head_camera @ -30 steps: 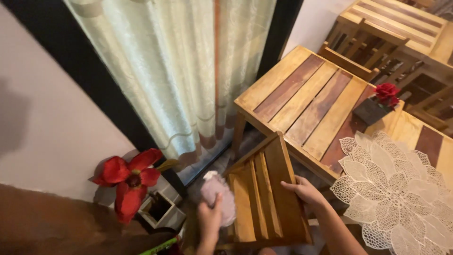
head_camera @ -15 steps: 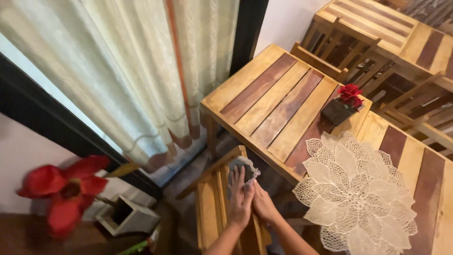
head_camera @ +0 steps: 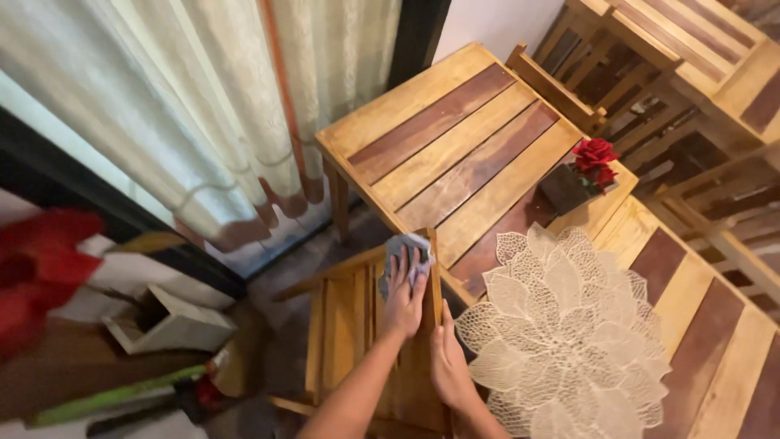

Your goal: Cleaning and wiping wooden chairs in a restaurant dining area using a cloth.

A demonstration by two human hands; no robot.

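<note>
A tilted slatted wooden chair [head_camera: 341,325] stands just below me, against the corner of a wooden table [head_camera: 455,146]. My left hand [head_camera: 404,293] presses a small grey cloth [head_camera: 406,246] onto the chair's upper end, fingers spread over it. Just behind it, my right hand [head_camera: 449,366] grips the chair's right side rail.
A cream lace doily [head_camera: 569,341] lies on the adjoining table to the right. A red flower in a dark pot [head_camera: 591,158] sits on the table edge. More wooden chairs [head_camera: 569,81] stand at the upper right. A curtain [head_camera: 203,106], a white planter box [head_camera: 171,321] and a blurred red flower [head_camera: 32,276] are on the left.
My left hand has slid the cloth from the chair's lower left up to its top end. The right hand has dropped back along the right rail. My view has swung right.
</note>
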